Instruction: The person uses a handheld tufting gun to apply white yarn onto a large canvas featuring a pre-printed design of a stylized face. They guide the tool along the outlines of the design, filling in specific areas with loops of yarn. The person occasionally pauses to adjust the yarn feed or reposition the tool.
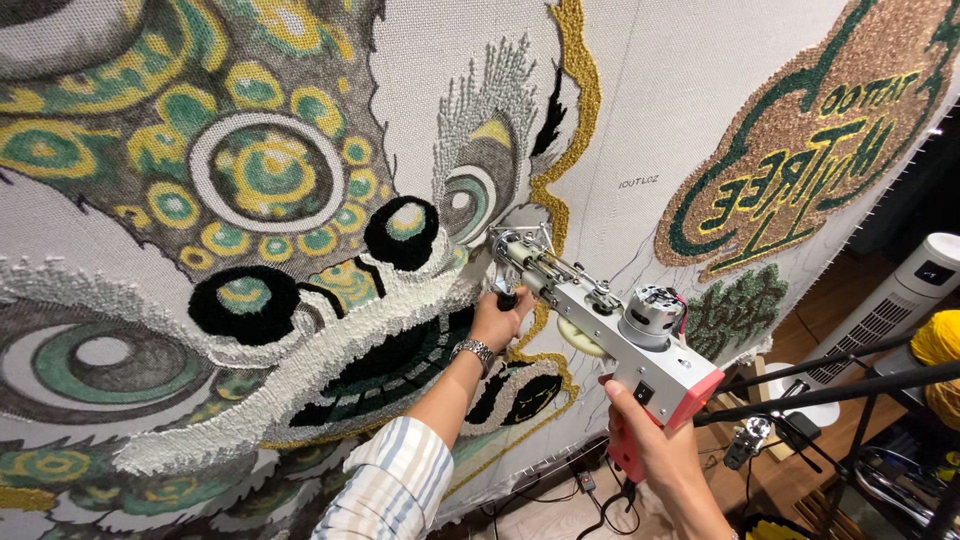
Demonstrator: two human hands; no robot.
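Tufting gun [600, 320], silver-bodied with a red-pink rear end and handle, held slanted in the right half of the view, its nose pressed against the stretched backing cloth [650, 90] just right of the tufted design's centre. A grey cylindrical motor [650, 312] sits on top of the gun body toward its rear; a small black switch shows on the side near the red end.

Left hand [497, 320]: clenched round the gun's dark front grip, just beneath the nose, close against the cloth. A metal wristwatch [474, 352] sits on this wrist, and a striped sleeve [390, 490] covers the forearm lower down.

Right hand [655, 445]: closed round the red rear handle from below, at the near end of the gun, well away from the cloth. A black cable [600, 515] hangs from the handle's base.

Surrounding field: the cloth carries a large tufted creature pattern [250, 200] in green, yellow, black, white and grey, filling the left and centre, with round eye-like rings and a white fringe. At upper right lies a separate brown, green and yellow emblem [810, 130] bearing mirrored lettering.

Right margin: a white tower fan [900, 300], a yellow yarn ball [940, 340] and dark metal stand rods [830, 385] over a wooden floor [790, 470].
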